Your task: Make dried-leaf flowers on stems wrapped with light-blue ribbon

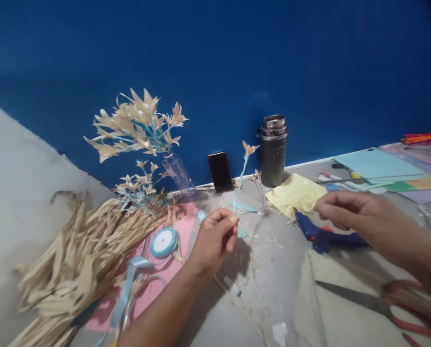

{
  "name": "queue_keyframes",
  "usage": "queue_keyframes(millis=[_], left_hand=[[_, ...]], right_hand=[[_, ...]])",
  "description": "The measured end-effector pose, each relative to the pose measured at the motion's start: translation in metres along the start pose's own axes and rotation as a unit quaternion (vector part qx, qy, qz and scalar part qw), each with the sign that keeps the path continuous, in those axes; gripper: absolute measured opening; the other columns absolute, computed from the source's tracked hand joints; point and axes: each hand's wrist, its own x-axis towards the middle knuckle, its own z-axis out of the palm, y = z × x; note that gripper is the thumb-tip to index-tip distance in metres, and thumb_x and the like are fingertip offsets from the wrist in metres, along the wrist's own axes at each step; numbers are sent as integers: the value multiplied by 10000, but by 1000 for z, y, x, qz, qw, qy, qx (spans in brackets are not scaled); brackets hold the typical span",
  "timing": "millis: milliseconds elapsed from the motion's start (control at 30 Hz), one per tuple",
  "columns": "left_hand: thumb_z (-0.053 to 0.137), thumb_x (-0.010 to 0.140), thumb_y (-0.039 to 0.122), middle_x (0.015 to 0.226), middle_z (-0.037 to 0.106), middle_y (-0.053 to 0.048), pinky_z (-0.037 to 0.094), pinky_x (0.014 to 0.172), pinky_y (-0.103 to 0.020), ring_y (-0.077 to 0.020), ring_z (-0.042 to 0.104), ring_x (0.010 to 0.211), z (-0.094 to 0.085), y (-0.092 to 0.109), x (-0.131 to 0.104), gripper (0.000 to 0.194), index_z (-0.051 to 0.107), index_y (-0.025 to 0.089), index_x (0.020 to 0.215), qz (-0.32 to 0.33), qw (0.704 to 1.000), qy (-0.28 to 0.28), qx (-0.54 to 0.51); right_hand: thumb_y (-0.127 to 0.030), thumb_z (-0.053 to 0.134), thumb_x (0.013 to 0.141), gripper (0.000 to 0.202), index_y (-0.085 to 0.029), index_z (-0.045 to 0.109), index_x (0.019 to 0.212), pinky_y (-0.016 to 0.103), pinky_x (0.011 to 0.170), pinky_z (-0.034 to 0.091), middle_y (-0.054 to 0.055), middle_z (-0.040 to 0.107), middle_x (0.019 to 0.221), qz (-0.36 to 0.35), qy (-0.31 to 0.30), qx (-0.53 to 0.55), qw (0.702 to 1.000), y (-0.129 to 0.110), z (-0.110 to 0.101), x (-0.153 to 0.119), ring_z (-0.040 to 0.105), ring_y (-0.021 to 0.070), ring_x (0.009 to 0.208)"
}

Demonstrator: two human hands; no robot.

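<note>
Pinched between the thumb and fingers of my left hand (219, 231) is the thin lower stem of a small dried-husk flower (249, 148). Pale blue ribbon wraps its stem, and the flower stands upright above my fingertips. My right hand (356, 212) is raised at the right with its fingers curled and pressed together; what they hold, if anything, is too small to make out. Just below and beside it lies a dark blue glue gun (318, 236), partly hidden by the hand. A yellow paper (295, 193) with bits of dried glue lies at the gun's tip.
Dried husks (71, 255) pile at left beside a blue ribbon roll (164, 242) on pink paper (184, 224). A bottle (179, 173) holds finished flowers (139, 120). A phone (220, 172) and a flask (273, 154) stand by the wall. Red-handled scissors (363, 299) lie front right.
</note>
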Motion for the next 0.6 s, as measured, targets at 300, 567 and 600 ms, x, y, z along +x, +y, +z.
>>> queue_keyframes(millis=[300,567,600], left_hand=[[724,801,232,615,567,75,288,414,-158,7,399,371,73,71,33,165,583,156,762,150,977,-90,-125],[493,956,255,994,721,-29,279,513,-178,-38,631,701,165,135,38,238,685,117,931,206,963,-107,-136],[456,959,299,974,721,-10,287,525,-199,-61,642,737,172,138,32,303,685,114,886,214,961,-117,-128]], right_hand=[[-154,644,674,586,-229,618,1255,373,869,518,91,685,1176,-44,-319,336,885,-68,114,-34,633,252,1063],[-124,599,605,494,-270,751,1052,365,816,531,31,748,968,-55,-458,423,780,-61,154,-66,654,279,1036],[-112,589,605,476,-280,763,1014,369,813,528,26,751,932,-64,-436,407,800,-59,154,-68,655,279,1014]])
